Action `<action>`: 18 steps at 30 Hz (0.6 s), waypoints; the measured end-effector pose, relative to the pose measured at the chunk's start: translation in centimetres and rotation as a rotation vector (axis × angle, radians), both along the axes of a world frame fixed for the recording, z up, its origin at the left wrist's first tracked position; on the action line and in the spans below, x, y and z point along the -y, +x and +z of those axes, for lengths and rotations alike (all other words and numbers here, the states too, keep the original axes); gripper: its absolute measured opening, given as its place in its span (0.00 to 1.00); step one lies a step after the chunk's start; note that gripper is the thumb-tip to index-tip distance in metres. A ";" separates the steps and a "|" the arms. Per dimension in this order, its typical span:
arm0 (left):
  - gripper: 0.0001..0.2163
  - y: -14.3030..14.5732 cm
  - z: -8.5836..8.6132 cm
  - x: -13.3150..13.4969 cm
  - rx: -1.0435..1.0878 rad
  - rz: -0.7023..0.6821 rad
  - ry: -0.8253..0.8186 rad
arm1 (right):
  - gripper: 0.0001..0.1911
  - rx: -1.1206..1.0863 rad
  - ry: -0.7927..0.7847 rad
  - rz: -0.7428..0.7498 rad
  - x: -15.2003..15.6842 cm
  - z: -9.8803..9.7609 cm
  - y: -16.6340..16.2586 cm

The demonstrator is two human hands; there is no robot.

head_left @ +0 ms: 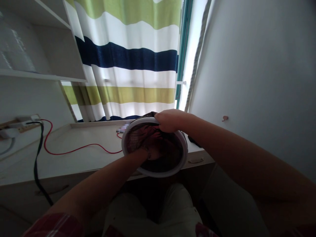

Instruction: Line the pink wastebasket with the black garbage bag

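My right hand (pixel 169 120) grips the far rim of the bowl (pixel 181 158), which sits tilted at the bench (pixel 74 161) edge above my lap. My left hand (pixel 140 154) is sunk into the dark cloth (pixel 160 143) inside; whether it is clenched I cannot tell. To do this well, I judge the rim must stay pinned while I work the cloth, clear of the red cable (pixel 74 150).

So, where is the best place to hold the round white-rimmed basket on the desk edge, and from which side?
Probably the white rim of the basket, taken from above at the far side: it looks like the firmest part, and the right hand already closes over it there. The left hand reaches inside, into the dark cloth.
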State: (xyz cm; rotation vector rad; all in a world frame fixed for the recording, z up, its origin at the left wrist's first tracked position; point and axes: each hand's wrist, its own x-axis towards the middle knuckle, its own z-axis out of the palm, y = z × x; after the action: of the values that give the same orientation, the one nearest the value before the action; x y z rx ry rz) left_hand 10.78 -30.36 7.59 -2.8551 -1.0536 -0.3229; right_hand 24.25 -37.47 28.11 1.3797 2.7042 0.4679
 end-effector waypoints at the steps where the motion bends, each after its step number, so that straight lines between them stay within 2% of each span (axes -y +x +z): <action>1: 0.23 -0.4 -0.4 0.9 -0.033 -0.042 0.002 | 0.18 -0.004 0.015 -0.003 -0.4 -0.1 0.3; 3: 0.28 -1.4 -1.7 2.9 -0.071 -0.061 0.020 | 0.18 -0.007 0.043 -0.012 -1.2 -0.5 1.1; 6: 0.34 -2.8 -3.8 5.0 -0.066 0.057 0.031 | 0.19 -0.015 0.050 -0.025 -2.1 -0.8 1.9; 8: 0.35 -3.1 -4.6 5.7 -0.064 0.104 0.017 | 0.20 -0.023 0.045 -0.029 -2.4 -0.9 2.1; 12: 0.38 -1.4 -4.5 6.7 0.006 0.140 -0.032 | 0.19 -0.007 0.048 -0.007 -2.6 -0.8 1.8; 16: 0.41 2.4 -4.0 7.9 0.172 0.033 -0.060 | 0.18 -0.015 0.058 -0.008 -2.8 -0.7 0.8; 18: 0.39 3.7 -4.1 8.1 0.217 0.028 -0.030 | 0.17 -0.022 0.049 -0.022 -2.8 -0.6 0.7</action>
State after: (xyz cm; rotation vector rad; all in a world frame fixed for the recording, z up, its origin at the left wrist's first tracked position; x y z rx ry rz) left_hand 14.47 -38.44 3.54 -2.8790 -1.1408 -0.6313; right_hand 24.90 -34.70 27.46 1.4330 2.7099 0.5230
